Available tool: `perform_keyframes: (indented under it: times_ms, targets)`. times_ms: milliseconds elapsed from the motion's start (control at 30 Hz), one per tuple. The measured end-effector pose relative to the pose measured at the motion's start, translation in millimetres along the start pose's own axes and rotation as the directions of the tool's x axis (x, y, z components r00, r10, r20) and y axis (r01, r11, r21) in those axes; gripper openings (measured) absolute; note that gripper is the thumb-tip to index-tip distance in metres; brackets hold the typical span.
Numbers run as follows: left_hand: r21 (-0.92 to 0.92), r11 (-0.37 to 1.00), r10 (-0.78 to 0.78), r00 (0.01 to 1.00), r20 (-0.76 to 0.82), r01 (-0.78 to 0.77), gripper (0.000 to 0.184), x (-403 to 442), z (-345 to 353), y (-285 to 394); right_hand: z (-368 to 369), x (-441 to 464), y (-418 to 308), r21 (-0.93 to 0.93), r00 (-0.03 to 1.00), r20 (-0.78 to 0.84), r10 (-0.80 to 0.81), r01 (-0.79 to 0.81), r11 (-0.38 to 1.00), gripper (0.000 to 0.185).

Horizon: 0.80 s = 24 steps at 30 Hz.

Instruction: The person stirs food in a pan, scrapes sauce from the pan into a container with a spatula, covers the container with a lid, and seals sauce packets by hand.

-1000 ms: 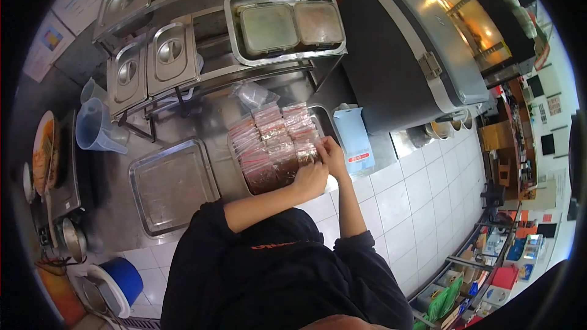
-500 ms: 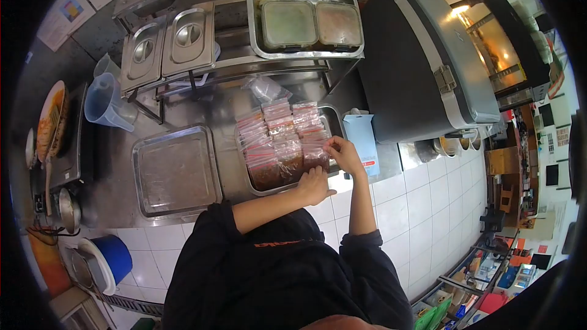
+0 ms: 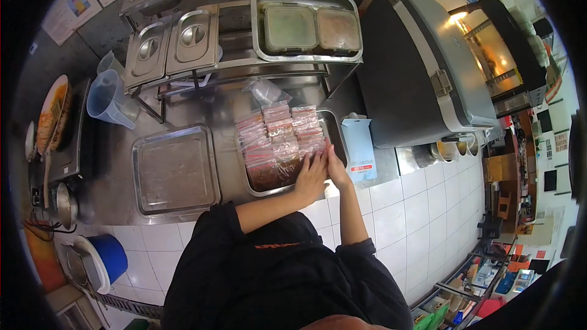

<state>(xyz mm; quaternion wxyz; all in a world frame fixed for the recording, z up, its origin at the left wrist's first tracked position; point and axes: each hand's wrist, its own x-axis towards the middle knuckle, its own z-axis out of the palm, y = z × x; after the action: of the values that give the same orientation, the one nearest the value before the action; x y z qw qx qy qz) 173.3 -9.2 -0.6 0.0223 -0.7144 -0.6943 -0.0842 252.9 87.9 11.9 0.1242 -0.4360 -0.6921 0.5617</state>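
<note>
Rows of small zip-lock bags (image 3: 280, 129) with red seal strips are packed in a metal tray (image 3: 332, 128); the front ones look filled with something reddish brown. My left hand (image 3: 312, 178) lies over the front right bags, its fingers stretched forward on them. Against the right side of the same bags stands my right hand (image 3: 337, 170), edge-on with straight fingers. Both hands nearly meet at the tray's front right corner. Neither appears to grip a bag, though the palms are hidden.
A second metal tray (image 3: 177, 174) lies to the left. Right of the bags is a light blue packet (image 3: 358, 150). Lidded steel pans (image 3: 192, 40) and a tray with two containers (image 3: 290, 27) sit on the rack behind. A large dark box (image 3: 403, 79) stands at right.
My right hand has left its pinch on a bag's top edge and come down along the bags' right side, fingers straight. My left hand has slid slightly forward, its fingers stretching out over the bags.
</note>
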Motion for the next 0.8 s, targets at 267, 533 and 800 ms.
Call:
perform_keyframes:
  times_ms: [267,533,800]
  targets:
    - [-0.006,1.0,0.007,0.999,-0.049,-0.007,0.089,1,-2,-9,-20,8,12,0.424,0.949,0.313,-0.036,-0.105,0.899,0.081]
    - [-0.526,0.85,-0.19,0.951,-0.243,0.035,0.068,-29,-98,-61,-60,-1,13,-0.42,0.888,-0.447,-0.106,-0.104,0.902,0.037]
    - [-0.883,0.021,-0.857,0.464,0.226,0.468,0.04,-110,2,-127,-31,17,35,-0.657,0.83,-0.467,-0.306,-0.094,0.748,0.034]
